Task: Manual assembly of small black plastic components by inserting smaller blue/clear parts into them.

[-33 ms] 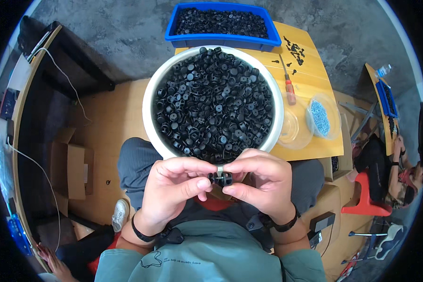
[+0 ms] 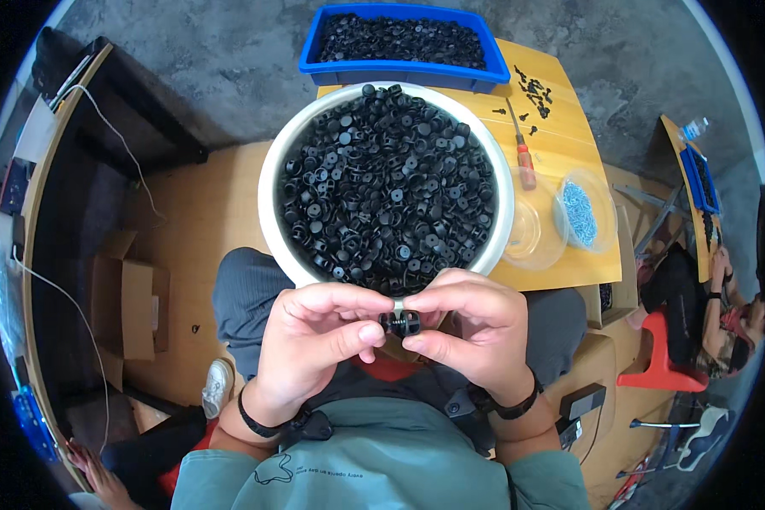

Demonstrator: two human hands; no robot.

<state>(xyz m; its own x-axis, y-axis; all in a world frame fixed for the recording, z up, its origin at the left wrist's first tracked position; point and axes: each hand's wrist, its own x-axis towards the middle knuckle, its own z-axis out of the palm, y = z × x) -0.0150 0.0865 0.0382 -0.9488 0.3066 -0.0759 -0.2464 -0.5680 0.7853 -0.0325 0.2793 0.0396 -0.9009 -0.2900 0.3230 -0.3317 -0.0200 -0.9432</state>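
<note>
Between my two hands, just below the rim of a round white basin (image 2: 268, 204), sits a small black plastic part (image 2: 409, 323) with rounded ends and what looks like a spring or screw thread in its middle. My left hand (image 2: 327, 331) pinches its left end between thumb and fingers. The right end is pinched the same way by my right hand (image 2: 476, 327). The fingertips of both hands almost meet above the part. Heaped in the basin are many loose black plastic pieces (image 2: 391, 187).
Behind the basin stands a blue tray (image 2: 310, 64) of black pieces. On the yellow table (image 2: 569, 268) lie a red-handled screwdriver (image 2: 525, 166), scattered black parts (image 2: 535, 93), a clear bowl (image 2: 527, 234) and a bowl of screws (image 2: 580, 212). Other people sit at far right and lower left.
</note>
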